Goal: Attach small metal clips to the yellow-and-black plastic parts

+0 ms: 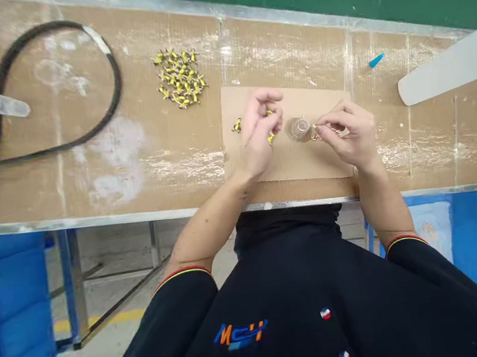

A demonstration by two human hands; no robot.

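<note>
Both hands are above a flat piece of cardboard (291, 163) on the bench. My left hand (260, 129) has its fingers curled with gaps between them, next to a few small yellow-and-black pieces (237, 125); whether it grips one is hidden. With thumb and forefinger pinched, my right hand (351, 129) holds something tiny and pale that I cannot make out. A small clear cup (300, 128) stands between the hands. Partly under the right hand lies a scatter of tiny light-coloured parts (316, 137).
A pile of yellow-and-black pieces (180, 78) lies behind and left of the cardboard. Further left are a looped black cable (115, 71) and a clear plastic tube (1, 103). To the right lie a blue pointed cap (377, 60) and a long white object (452, 63).
</note>
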